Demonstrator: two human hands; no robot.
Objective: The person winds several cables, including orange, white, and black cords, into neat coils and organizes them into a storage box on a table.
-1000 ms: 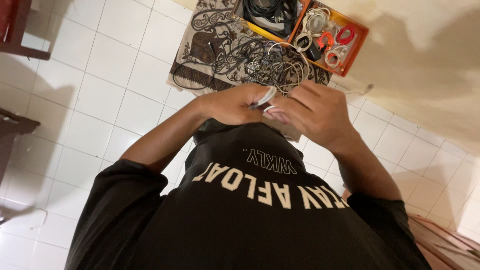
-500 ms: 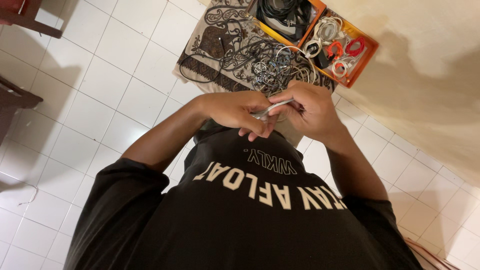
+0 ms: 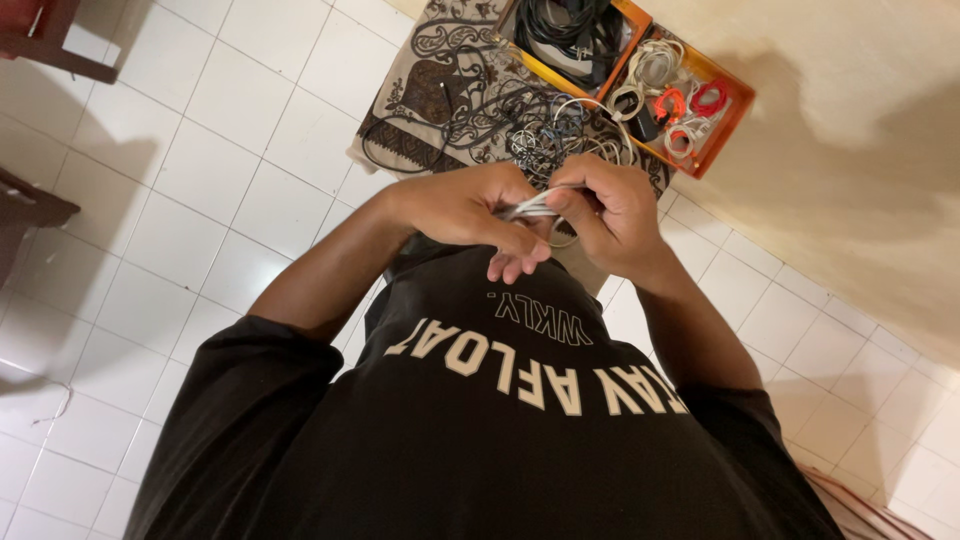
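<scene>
Two hands at chest height: left hand (image 3: 465,210) and right hand (image 3: 612,210), fingers pinching one pale cable (image 3: 535,205) between them. One patterned mat (image 3: 420,100) carrying tangled cables (image 3: 545,130); one orange box (image 3: 722,130), two compartments, holding coiled cables.

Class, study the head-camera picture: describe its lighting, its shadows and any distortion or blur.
Head view: warm, dim light; broad soft shadows across the cream wall and the white tiled floor; wide-angle stretch makes the black shirt loom; left hand, right hand and pale cable fairly sharp.
</scene>
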